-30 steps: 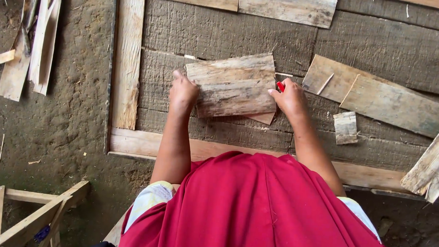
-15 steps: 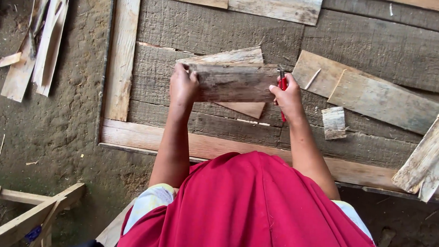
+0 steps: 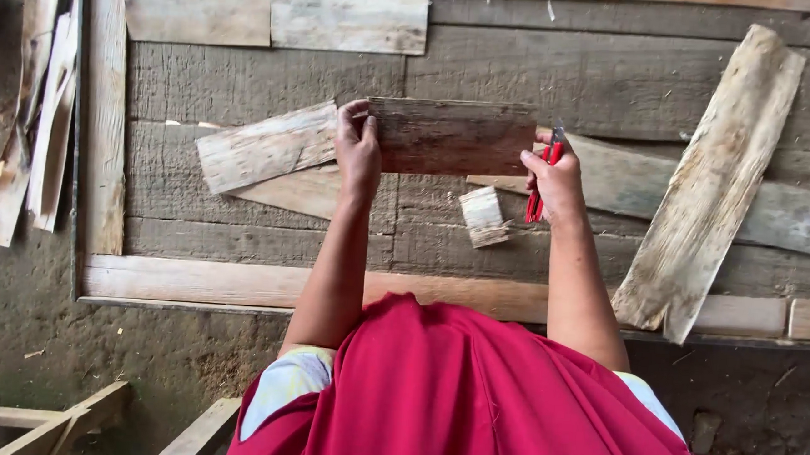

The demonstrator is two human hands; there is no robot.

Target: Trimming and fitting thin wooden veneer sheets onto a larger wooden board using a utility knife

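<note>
Both arms stretched forward; left hand (image 3: 357, 153) fingers curled in grip, right hand (image 3: 553, 178) fisted, wrist straight.

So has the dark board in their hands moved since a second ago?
Yes. The dark board has come up off the pale slab it lay on, shifting right.

Lit by soft, even daylight, moderately bright, with no glare. Faint, diffuse shadows only under the hands and the dark board (image 3: 453, 136). Sharp across that board, grain crisp on the planks around it. Slightly dimmer on the dirt floor (image 3: 18, 329) far left of the board. Mild softness and slight stretching toward the corners, furthest from the board. No motion blur.
</note>
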